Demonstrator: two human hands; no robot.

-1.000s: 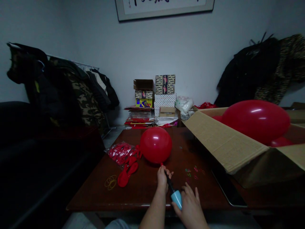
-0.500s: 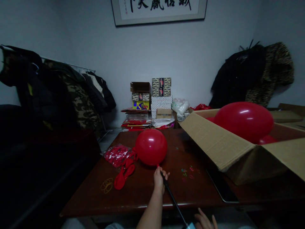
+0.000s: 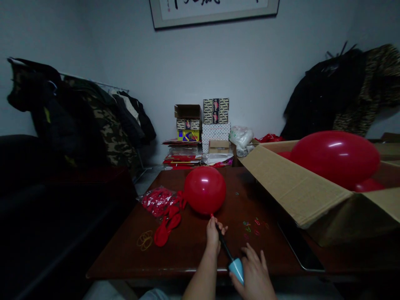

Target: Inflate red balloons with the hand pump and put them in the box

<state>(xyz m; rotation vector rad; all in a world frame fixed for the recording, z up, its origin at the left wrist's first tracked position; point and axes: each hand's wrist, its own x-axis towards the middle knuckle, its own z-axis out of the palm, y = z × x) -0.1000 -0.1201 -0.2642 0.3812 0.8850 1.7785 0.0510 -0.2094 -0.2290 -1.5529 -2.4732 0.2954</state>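
A round, inflated red balloon [image 3: 205,190] stands on the dark wooden table [image 3: 190,254], its neck pointing down toward me. My left hand [image 3: 213,236] pinches that neck onto the tip of a black hand pump [image 3: 223,246]. My right hand [image 3: 254,271] is at the pump's light blue handle [image 3: 236,268], with its fingers spread and partly covering the handle. The balloon's neck is mostly hidden by my left fingers.
An open cardboard box [image 3: 300,187] holding large red balloons [image 3: 335,160] fills the table's right side. To the left lie a plastic bag of red balloons [image 3: 158,201], limp red balloons [image 3: 167,229] and rubber bands [image 3: 144,241]. Small coloured bands [image 3: 251,227] lie ahead of my hands.
The blue handle and my right hand have moved up toward my left hand, shortening the exposed pump rod. The balloon looks about the same size, and my left hand stays on its neck.
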